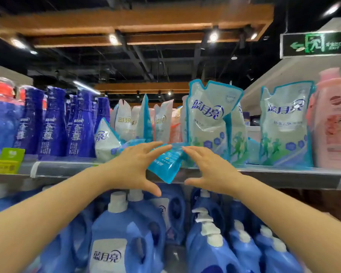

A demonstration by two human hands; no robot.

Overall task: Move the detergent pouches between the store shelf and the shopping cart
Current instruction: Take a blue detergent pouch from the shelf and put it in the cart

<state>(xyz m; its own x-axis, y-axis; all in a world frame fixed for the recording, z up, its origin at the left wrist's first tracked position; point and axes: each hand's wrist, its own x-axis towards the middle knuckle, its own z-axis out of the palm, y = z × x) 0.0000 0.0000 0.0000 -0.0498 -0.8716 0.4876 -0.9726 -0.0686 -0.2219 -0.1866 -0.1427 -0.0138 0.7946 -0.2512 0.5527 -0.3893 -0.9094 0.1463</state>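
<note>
— Left hand (134, 164) and right hand (211, 166), both spread wide, fingers straight, thumbs dropped low: what sits between them?

— One blue detergent pouch (165, 163), lying flat on the store shelf (283, 175), its lower corner hanging over the front lip. Fingertips of both hands reach its upper edge. Neither hand curls round it, and whether they press on it cannot be told.

— And the other pouches?

— At 1 o'clock from the flat one, a tall pouch (207, 123) stands upright just beside it. Farther out at 3 o'clock stands a second upright pouch (285, 125). At 9 o'clock a tipped pouch (106, 142) leans over.

— Neighbours?

— Dark blue bottles (51, 123) line the shelf at 9 o'clock beyond the tipped one. A pink bottle (333, 119) closes the far 3 o'clock end. Blue jugs (124, 233) fill the tier below at 6 o'clock. A green exit sign (315, 44) hangs high at 2 o'clock.
</note>
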